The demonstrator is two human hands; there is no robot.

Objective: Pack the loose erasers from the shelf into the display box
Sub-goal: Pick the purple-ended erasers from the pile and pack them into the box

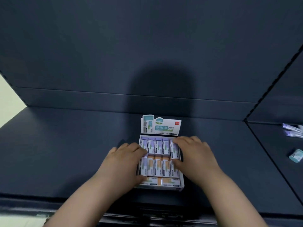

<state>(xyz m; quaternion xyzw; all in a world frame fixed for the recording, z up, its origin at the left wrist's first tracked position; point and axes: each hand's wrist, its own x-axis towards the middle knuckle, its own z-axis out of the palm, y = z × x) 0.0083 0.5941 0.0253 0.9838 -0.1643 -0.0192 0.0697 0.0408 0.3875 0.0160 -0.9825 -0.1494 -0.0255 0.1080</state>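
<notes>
A white display box (pixel 164 188) with an upright printed header card (pixel 161 126) sits on the dark shelf, filled with rows of sleeved erasers (pixel 158 147). My left hand (pixel 123 163) grips the box's left side, thumb at its front corner and fingers over the left erasers. My right hand (pixel 192 154) pinches a purple-sleeved eraser (pixel 175 149) at the right end of the back row, thumb below it and fingers above.
Loose erasers lie on the adjoining shelf at the right: two purple-sleeved ones (pixel 293 131) and a teal one (pixel 296 155). A dark back panel (pixel 147 46) rises behind the box. The shelf's front edge (pixel 49 199) runs just below my forearms.
</notes>
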